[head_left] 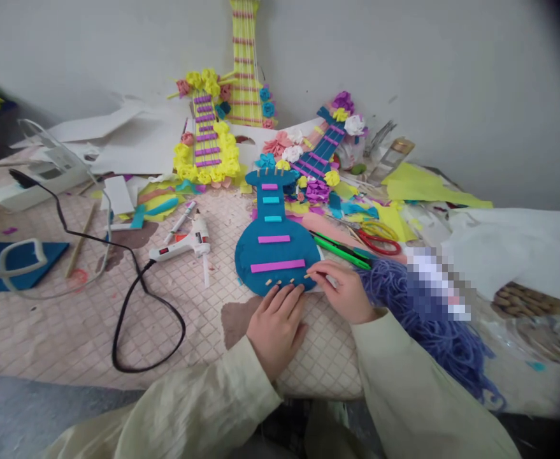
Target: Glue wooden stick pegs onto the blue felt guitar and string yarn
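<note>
A blue craft guitar (280, 250) lies flat on the table in front of me, its neck pointing away. Purple and light-blue strips cross its neck and body, and short wooden pegs stand along its head and lower edge. My left hand (278, 324) rests with fingers stretched out on the guitar's bottom edge. At the lower right of the body, the thumb and forefinger of my right hand (344, 290) pinch a small wooden peg (309, 275), which touches the guitar or nearly so. Whether the peg is stuck down, I cannot tell.
A white glue gun (184, 245) with a looped black cord (183, 325) lies to the left. Rightward are a green cutter (344, 250), red-handled scissors (379, 242) and purple-blue yarn (427, 338). Decorated guitars, including a yellow one (244, 70), stand behind among paper scraps.
</note>
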Motion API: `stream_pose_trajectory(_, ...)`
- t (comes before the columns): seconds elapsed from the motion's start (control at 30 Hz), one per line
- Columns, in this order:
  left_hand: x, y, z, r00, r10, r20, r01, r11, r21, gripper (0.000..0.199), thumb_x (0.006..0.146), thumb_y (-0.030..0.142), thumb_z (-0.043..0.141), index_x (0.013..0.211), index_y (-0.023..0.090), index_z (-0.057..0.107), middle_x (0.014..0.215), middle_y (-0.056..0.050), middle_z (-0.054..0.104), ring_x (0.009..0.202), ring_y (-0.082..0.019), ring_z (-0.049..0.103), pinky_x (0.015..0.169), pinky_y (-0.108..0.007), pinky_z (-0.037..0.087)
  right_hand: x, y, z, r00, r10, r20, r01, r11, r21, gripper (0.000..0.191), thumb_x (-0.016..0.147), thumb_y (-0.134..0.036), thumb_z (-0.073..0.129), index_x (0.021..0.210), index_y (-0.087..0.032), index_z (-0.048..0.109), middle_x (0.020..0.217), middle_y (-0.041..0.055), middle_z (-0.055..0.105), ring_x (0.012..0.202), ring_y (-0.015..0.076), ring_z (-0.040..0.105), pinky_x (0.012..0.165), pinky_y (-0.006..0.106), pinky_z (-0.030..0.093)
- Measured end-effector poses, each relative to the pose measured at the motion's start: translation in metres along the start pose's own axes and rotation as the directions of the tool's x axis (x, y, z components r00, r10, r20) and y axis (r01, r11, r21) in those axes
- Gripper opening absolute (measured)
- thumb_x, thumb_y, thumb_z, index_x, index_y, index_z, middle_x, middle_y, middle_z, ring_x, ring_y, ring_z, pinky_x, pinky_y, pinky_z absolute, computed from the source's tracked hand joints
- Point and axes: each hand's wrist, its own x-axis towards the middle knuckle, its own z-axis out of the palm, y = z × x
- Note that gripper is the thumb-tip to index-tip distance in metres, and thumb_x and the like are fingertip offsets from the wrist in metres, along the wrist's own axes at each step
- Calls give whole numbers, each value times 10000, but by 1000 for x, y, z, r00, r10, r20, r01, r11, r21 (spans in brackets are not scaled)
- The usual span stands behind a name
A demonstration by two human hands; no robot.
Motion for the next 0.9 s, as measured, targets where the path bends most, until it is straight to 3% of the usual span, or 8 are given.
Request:
stream_pose_trajectory(0.33,-1,1,3,998,-10,-61,8,999,-33,363,828,248,420,1163,135,503,1320,-58,452,1217,-214,381,1061,-411,260,-4,0,8,997,-57,51,61,993,-98,181,835,-158,446,867,-208,616,867,55,647,814,157,600,749,292,487)
stream_pose_trajectory(0.67,-1,2,7,990,-3,-139,4,1000,9,316,807,243,452,1095,153,546,1293,-58,481,1191,-208,418,1036,-415,319,-5,-3,11,983,-145,115,173,938,-300,199,834,-95,415,905,-174,584,879,74,626,823,165,584,755,284,483)
stream_pose_trajectory(0.9,-2,1,9,992,-7,-126,8,1000,7,328,807,255,456,1111,163,537,1286,-56,487,1195,-212,415,1040,-420,313,-1,-14,14,982,-122,146,171,904,-392,185,839,-91,400,867,-142,576,836,95,611,790,185,573,718,296,480)
